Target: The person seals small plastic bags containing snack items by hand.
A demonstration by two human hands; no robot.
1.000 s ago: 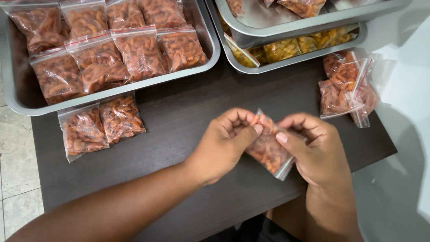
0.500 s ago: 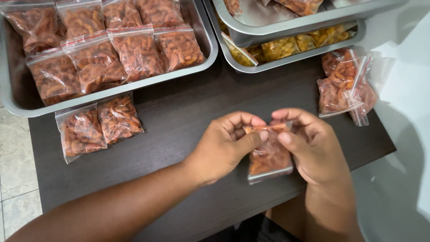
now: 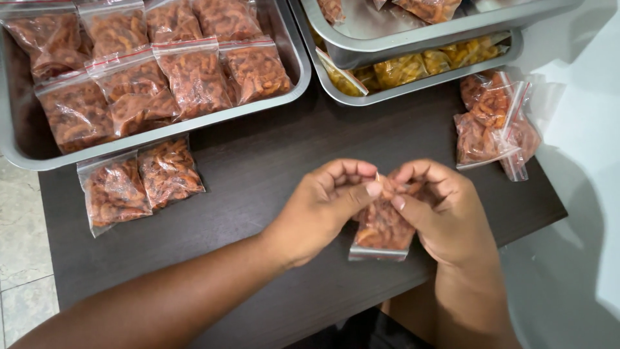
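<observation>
Now small snack bag [image 3: 382, 227] pinched at top by left hand [image 3: 323, 210] and right hand [image 3: 445, 216], above dark table [image 3: 271, 161].

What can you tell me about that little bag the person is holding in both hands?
The small clear plastic bag of reddish-orange snack pieces hangs upright above the dark wooden table. It is well filled, with a flat clear strip along its bottom edge. The left hand and right hand pinch its top edge together with their fingertips.
</observation>
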